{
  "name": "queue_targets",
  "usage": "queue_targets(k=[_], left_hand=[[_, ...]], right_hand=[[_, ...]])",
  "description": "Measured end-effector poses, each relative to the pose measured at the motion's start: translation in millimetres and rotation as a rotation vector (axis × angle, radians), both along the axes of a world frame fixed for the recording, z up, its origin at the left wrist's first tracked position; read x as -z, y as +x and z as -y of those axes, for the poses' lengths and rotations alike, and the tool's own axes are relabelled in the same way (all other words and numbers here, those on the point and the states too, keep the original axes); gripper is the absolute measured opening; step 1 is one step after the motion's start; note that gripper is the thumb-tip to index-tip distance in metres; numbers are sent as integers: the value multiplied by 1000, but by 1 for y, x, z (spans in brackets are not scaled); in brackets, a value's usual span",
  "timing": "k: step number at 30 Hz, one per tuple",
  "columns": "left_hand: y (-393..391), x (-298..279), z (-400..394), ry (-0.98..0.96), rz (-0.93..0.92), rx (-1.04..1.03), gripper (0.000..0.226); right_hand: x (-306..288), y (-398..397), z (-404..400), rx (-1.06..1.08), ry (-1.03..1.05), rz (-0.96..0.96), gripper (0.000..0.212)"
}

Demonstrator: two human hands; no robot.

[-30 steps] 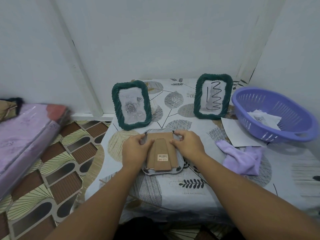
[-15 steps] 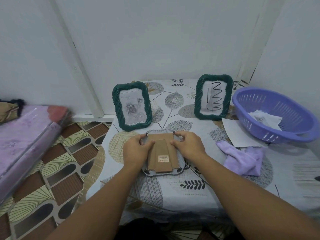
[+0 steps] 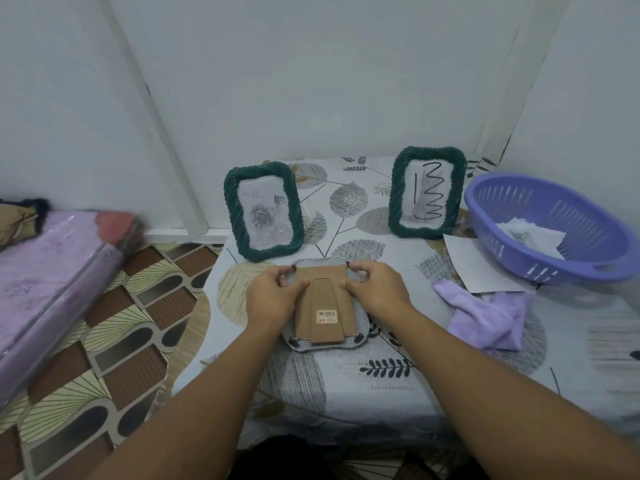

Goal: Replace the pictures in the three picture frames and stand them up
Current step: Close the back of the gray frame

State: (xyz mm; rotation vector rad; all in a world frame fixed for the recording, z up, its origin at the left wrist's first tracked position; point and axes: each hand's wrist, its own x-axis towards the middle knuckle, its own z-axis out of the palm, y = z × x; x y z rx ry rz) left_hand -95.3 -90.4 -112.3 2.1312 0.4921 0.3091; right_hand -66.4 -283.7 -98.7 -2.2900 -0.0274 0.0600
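Our left hand and right hand pinch the top corner clips of the face-down frame lying between them; beyond our fingertips we see two green frames standing upright.

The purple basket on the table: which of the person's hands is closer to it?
The right hand. It rests on the face-down frame, with the cloth between it and the basket. The left hand is on the frame's far side, farther away.
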Motion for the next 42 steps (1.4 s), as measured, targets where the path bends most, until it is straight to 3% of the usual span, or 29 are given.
queue_targets(k=[16,21,32,37,42], left_hand=[[3,1,-2,-10,-36,60,42],[3,0,0,-12,-23,12,36],[1,-6,-2,-39,-47,11,47],[-12,-27,-16,-58,24,113,24],[-40,-44,-35,-23,-79,479,8]], right_hand=[[2,1,0,1,10,-15,47],[7,2,-1,5,61,-37,36],[10,2,1,18,29,-1,41],[5,-10,7,-31,23,122,39],[-5,-34,5,-288,-112,237,44]])
